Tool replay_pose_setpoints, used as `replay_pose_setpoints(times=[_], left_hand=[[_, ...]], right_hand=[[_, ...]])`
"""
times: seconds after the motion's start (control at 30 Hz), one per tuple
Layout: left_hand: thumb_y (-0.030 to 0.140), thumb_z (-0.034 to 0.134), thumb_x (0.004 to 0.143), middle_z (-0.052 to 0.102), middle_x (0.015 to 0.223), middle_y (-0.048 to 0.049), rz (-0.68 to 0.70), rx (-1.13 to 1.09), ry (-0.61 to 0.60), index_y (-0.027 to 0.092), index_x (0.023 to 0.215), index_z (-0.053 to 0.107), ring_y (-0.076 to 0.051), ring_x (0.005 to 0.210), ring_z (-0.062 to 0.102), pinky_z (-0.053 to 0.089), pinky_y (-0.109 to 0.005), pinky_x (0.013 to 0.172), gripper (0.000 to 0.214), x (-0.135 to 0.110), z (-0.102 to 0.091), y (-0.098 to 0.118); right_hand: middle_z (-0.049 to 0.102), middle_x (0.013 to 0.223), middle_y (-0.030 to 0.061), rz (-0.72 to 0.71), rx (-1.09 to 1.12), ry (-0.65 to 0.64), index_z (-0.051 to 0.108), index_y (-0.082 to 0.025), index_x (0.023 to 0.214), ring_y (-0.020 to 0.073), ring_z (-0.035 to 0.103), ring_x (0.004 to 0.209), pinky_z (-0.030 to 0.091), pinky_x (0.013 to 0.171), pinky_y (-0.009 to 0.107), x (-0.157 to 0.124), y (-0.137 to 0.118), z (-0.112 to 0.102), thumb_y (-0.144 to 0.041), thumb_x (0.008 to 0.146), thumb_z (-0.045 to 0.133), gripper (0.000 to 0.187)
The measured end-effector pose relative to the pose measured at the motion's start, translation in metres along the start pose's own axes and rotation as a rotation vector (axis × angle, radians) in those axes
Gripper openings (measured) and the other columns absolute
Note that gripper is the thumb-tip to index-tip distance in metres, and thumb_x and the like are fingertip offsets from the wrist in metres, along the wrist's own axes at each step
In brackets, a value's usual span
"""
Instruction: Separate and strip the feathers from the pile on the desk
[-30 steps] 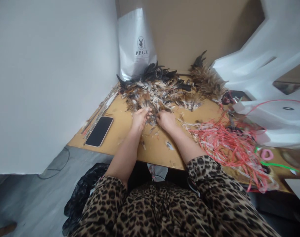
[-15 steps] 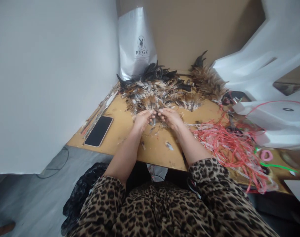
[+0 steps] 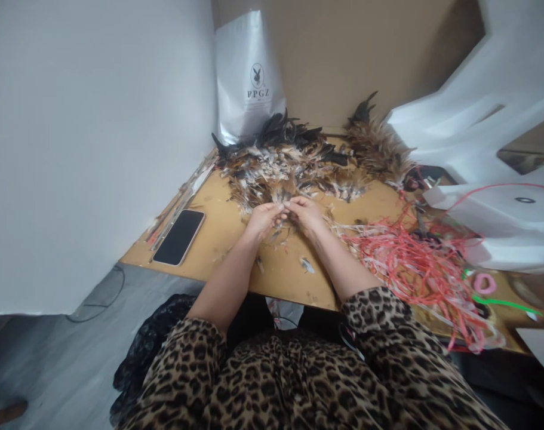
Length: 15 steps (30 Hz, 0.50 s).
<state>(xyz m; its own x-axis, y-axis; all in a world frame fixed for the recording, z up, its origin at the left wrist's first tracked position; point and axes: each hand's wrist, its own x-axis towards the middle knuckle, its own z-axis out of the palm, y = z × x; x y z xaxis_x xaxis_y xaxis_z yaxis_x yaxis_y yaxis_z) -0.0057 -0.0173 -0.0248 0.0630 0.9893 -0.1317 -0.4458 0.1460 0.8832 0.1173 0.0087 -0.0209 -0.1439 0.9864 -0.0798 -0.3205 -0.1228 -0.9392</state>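
Observation:
My left hand point(image 3: 266, 218) and my right hand point(image 3: 304, 214) meet at the near side of a loose heap of feathers point(image 3: 276, 161). Both are closed in a pinch, fingertips close together, on a small tuft of brown and grey feathers point(image 3: 280, 194) that fans out just beyond them. The quill ends are hidden by my fingers. The heap mixes brown, black and whitish feathers. A few stray bits of feather point(image 3: 306, 265) lie on the tan table point(image 3: 227, 239) below my hands.
A phone point(image 3: 179, 237) lies to the left. Pink and white plastic strips point(image 3: 410, 257) tangle at the right, with scissors point(image 3: 421, 224) among them. A silver bag point(image 3: 249, 77) stands behind the feathers. A brown feather bundle point(image 3: 379, 146) lies at the back right, beside a white sewing machine point(image 3: 500, 203).
My right hand has moved slightly left, bringing its fingertips against those of my left hand. The tuft between them stands a little more visible.

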Motion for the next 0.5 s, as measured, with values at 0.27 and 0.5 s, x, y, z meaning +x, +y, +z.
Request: replay_pose_setpoints(times=[0.27,0.5], left_hand=[[0.024,0.068,0.066,0.064,0.065,-0.0055,0.004,0.021,0.041,0.009,0.070,0.063,-0.005,0.049,0.053,0.036,-0.015,0.044,0.016,-0.0002,0.0027,-0.0004],[0.029,0.069,0.064,0.062,0.060,-0.0051,0.028,0.150,0.011,0.009,0.065,0.063,-0.004,0.045,0.050,0.035,-0.016,0.043,0.021,-0.0017,0.0020,0.0010]], right_hand=[[0.061,0.056,-0.0016,0.037,-0.033,0.035,0.059,-0.018,0.067,0.0104,0.053,0.051,0.040,0.047,0.022,-0.0018,0.0039,0.0010,-0.037,0.047,0.077,0.033],[0.056,0.052,-0.0035,-0.010,-0.088,0.027,0.060,-0.018,0.068,0.0078,0.046,0.045,0.035,0.045,0.022,-0.0015,0.0019,-0.0023,-0.040,0.050,0.075,0.032]])
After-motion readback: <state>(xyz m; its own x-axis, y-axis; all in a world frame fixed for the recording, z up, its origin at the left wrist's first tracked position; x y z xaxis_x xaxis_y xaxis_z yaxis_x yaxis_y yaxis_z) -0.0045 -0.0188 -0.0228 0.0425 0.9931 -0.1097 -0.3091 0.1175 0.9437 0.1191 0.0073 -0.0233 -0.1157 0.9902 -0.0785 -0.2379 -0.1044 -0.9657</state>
